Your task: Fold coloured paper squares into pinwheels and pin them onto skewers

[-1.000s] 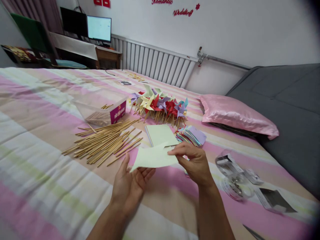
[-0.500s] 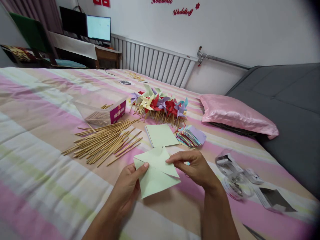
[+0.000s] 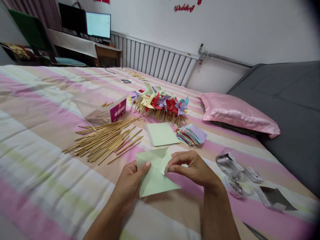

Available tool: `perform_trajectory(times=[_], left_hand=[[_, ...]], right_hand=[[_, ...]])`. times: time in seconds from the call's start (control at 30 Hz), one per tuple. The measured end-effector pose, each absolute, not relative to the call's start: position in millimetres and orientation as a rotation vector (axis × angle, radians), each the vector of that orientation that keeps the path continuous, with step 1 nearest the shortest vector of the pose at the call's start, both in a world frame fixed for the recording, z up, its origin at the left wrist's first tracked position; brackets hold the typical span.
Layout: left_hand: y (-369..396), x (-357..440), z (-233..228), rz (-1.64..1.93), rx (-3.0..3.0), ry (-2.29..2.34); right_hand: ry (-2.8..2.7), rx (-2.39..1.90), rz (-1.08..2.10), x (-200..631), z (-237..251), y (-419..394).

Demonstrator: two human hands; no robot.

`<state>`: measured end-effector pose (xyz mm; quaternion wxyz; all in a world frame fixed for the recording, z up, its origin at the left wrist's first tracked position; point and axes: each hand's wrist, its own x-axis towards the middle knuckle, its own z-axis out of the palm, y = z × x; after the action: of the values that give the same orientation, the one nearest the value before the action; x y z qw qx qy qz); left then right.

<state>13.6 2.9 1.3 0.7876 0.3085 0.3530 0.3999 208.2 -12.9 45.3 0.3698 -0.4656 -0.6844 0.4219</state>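
Both hands hold a pale green cut paper square [image 3: 153, 173] above the striped bedspread [image 3: 37, 160]: left hand [image 3: 130, 185] pinches its edge, right hand [image 3: 192, 168] folds a corner inward. Red wall lettering [image 3: 184, 7] reads "Wedding".

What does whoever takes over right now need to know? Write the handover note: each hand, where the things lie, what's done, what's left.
Left hand: pinches the left edge of the pale green cut paper square.
Right hand: folds one flap toward the centre.
On the bed: green paper stack, mixed coloured squares, loose sticks, stick box, finished pinwheels.
Done: a pile of pinwheels; one flap bent.
Left: the other flaps, apparently pinning and a stick.
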Motion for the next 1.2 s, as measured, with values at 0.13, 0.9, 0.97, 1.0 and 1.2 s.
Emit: perform_trajectory(times=[0.13,0.9,0.97,1.0,1.2], left_hand=[[2,14,0,0.873,0.709,0.758],[-1,15,3,0.881,0.754,0.795],[-2,15,3,0.879,0.766,0.804],[-2,15,3,0.877,0.770,0.805],[-1,16,-1,0.899,0.776,0.826]], right_hand=[[-1.719,-1.256,1.133,206,41,-11],[-1.765,-1.450,1.069,197,37,-7],[-1.779,-1.460,1.041,196,37,-7],[-1.786,-1.462,1.031,196,37,-7],[-1.803,-1.484,0.965,195,37,-7]])
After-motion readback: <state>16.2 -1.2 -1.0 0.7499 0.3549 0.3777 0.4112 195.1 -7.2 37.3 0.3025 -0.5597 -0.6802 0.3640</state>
